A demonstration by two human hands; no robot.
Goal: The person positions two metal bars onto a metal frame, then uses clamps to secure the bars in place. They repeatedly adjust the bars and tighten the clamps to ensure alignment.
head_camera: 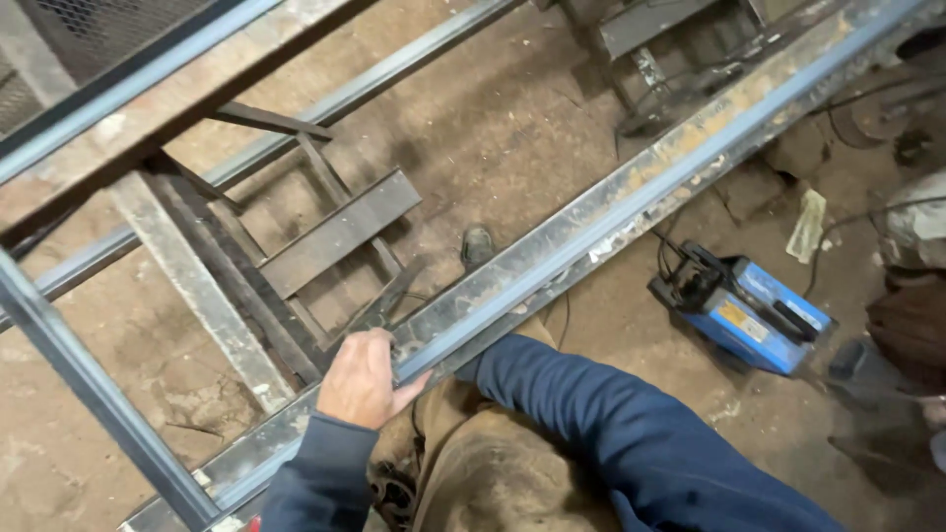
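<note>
The left hand [363, 379] gripped the long steel channel beam [631, 192] running diagonally above the dirt floor; the right hand was hidden beneath it. Likely heavy, rigid, sharp-edged, it was best held along the flange.

A blue box-shaped welding machine [749, 313] with black cables is sitting on the dusty concrete floor [512, 138]. A welded frame of rusty flat steel bars [335, 236] is lying near it, and a crumpled scrap of pale paper [808, 225] is lying beyond the machine.

Cracked dirt floor [512, 128], blue welding machine [749, 315], wire mesh [89, 25] top left
</note>
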